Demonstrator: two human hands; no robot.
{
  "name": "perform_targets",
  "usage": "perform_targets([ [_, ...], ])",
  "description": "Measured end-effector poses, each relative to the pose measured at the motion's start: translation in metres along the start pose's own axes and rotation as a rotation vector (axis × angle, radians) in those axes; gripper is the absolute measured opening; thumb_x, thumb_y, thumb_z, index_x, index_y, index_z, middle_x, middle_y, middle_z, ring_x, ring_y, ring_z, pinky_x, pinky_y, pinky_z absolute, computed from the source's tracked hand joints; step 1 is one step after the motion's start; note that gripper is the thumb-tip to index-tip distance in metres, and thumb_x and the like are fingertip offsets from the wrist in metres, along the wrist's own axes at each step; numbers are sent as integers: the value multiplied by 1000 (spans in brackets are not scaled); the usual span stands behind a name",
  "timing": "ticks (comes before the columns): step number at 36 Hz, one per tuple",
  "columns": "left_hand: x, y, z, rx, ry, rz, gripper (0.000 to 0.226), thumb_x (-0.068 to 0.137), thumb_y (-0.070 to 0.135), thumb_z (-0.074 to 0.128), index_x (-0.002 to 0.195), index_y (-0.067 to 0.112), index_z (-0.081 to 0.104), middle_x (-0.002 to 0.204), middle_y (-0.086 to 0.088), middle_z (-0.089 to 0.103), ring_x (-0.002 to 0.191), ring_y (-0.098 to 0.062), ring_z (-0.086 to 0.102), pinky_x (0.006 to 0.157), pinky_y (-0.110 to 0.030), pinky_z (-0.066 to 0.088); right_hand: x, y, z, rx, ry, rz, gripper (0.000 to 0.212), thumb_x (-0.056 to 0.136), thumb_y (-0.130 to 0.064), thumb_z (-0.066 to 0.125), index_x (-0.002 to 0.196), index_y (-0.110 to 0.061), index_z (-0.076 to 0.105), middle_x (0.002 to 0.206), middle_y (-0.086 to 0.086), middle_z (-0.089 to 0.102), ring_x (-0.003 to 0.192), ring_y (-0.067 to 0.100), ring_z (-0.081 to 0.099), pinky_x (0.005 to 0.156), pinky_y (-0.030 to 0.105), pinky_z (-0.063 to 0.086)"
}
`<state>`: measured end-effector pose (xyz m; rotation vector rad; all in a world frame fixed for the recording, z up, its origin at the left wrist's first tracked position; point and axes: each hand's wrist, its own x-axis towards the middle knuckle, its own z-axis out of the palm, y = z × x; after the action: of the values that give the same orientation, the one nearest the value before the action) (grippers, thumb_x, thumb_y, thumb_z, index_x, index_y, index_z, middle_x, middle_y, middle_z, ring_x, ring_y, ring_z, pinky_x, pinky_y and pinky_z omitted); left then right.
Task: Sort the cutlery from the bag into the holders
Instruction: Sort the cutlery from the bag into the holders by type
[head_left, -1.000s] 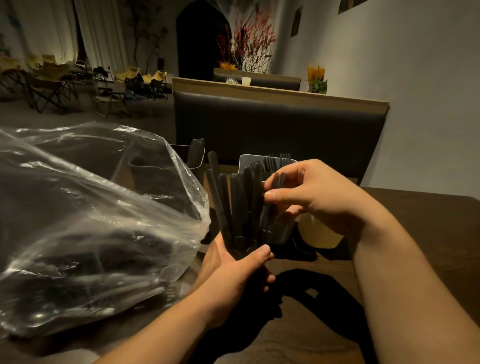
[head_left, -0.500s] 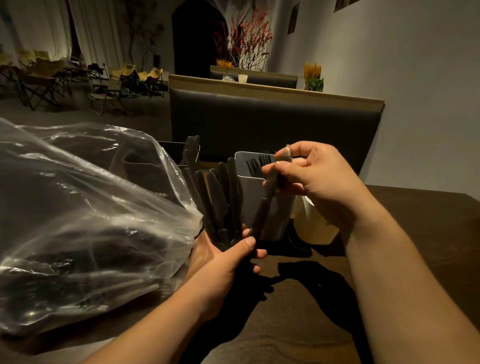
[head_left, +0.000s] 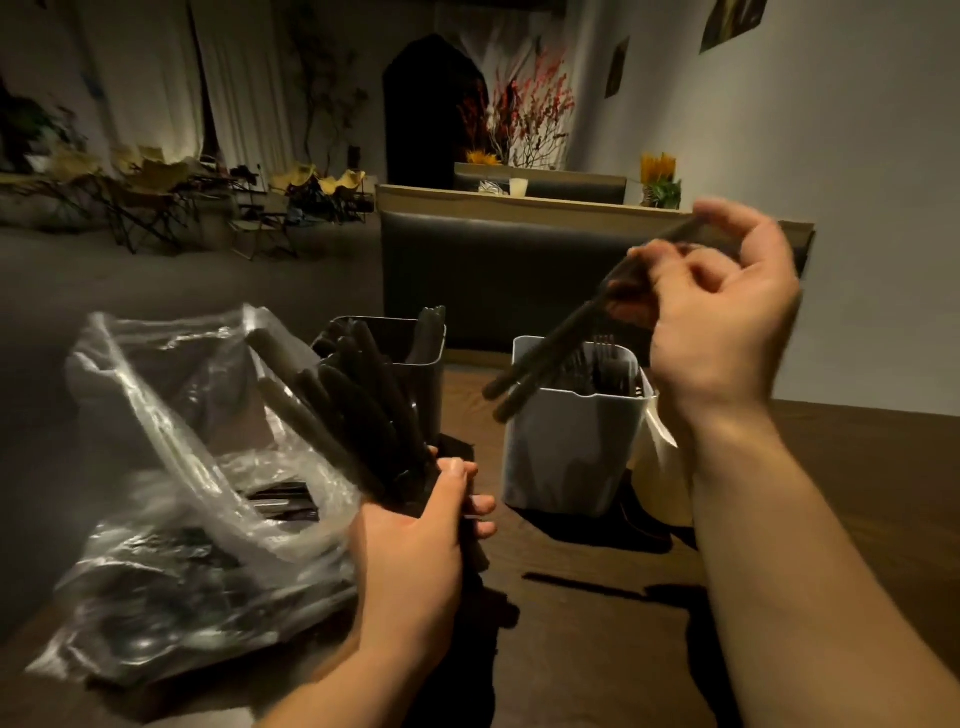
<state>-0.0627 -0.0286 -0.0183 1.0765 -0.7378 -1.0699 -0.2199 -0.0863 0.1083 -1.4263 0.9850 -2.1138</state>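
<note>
My left hand (head_left: 415, 540) grips a bundle of black cutlery (head_left: 348, 400) by one end, the free ends fanning up and to the left. My right hand (head_left: 722, 306) is raised above the white holder (head_left: 566, 441) and pinches two black cutlery pieces (head_left: 550, 358), whose lower ends hang over the holder's left rim. Forks stand inside the white holder. A black holder (head_left: 415, 353) behind the bundle has a few dark pieces in it. The clear plastic bag (head_left: 182, 467) lies at the left with more dark cutlery inside.
A cream holder (head_left: 660, 467) stands right of the white one, partly hidden by my right forearm. The dark wooden table (head_left: 857, 493) extends right. A black padded bench back (head_left: 498, 270) rises behind the holders.
My right hand has pulled two pieces out of the bundle and lifted them up and to the right, above the white holder. The view has tilted, so the bag looks lower and smaller.
</note>
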Motion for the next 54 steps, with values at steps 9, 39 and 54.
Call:
perform_targets([
  [9, 21, 1, -8, -110, 161, -19, 28, 95, 23, 66, 110, -1, 63, 63, -11, 65, 50, -15, 62, 46, -22, 50, 18, 16, 78, -29, 126, -242, 30, 91, -3, 67, 118, -10, 57, 101, -15, 59, 95, 3, 69, 75, 28, 62],
  [39, 32, 26, -18, -231, -152, -15, 4, 95, 16, 66, 95, 12, 65, 71, -4, 65, 56, -17, 57, 47, -27, 44, -47, 70, 92, -810, -688, -16, 67, 90, -15, 71, 143, -30, 32, 117, -2, 63, 107, 16, 61, 88, 31, 50],
  [54, 19, 21, -15, -146, -524, -113, 37, 88, 42, 61, 83, 6, 66, 65, -15, 49, 53, -19, 48, 49, -27, 40, -34, 54, 39, -614, -534, -78, 26, 96, -13, 62, 119, -26, 60, 107, -10, 63, 93, 4, 63, 80, 20, 54],
])
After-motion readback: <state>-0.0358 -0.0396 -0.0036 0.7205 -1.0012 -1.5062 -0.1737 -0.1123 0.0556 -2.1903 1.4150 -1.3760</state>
